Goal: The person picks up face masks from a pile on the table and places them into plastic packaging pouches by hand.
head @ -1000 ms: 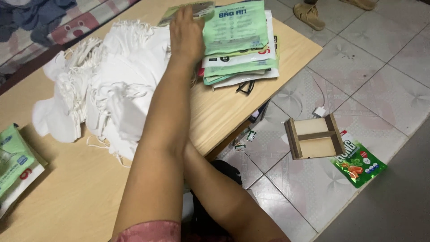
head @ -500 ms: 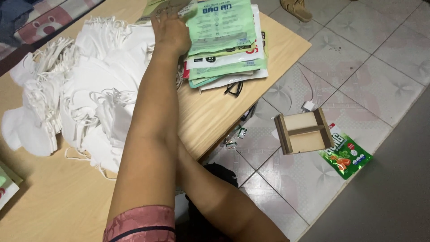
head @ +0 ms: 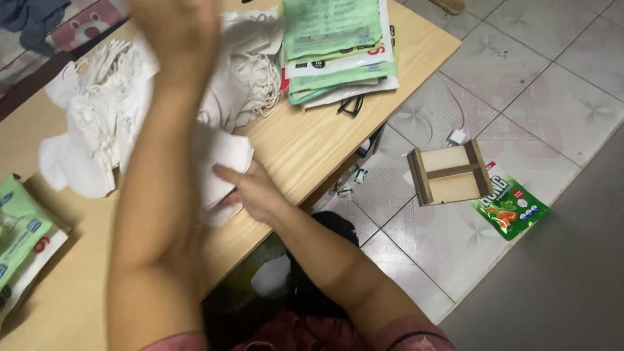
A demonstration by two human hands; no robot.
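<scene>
**A:** Where were your hands at that moment?

**B:** Your left hand point(head: 175, 29) was raised high over the wooden table point(head: 312, 146), above the heap of white face masks point(head: 104, 123). It was blurred with motion, so I could not tell how far it was open or whether it held anything.

**A:** And the other one?

**B:** Your right hand point(head: 253, 192) lay at the near edge of the table, fingers stretched forward and fairly flat, pressing on a folded white cloth piece point(head: 218, 159) at the edge of the heap. It touched the piece but I saw no closed grip around it.

**A:** What sat around the heap?

**B:** Just to the right of the masks was a stack of green and white flat packets point(head: 338, 45), lying near the table's far corner. A pair of dark glasses point(head: 351, 104) poked out from under that stack. At the left edge of the table lay more green packets point(head: 23, 227), well apart from both hands.

**A:** Anything off the table?

**B:** On the tiled floor point(head: 539, 84) you had a small wooden frame point(head: 448, 172) lying flat, and just beside it a green snack bag point(head: 510, 208). A small white plug point(head: 456, 137) rested near the frame.
</scene>
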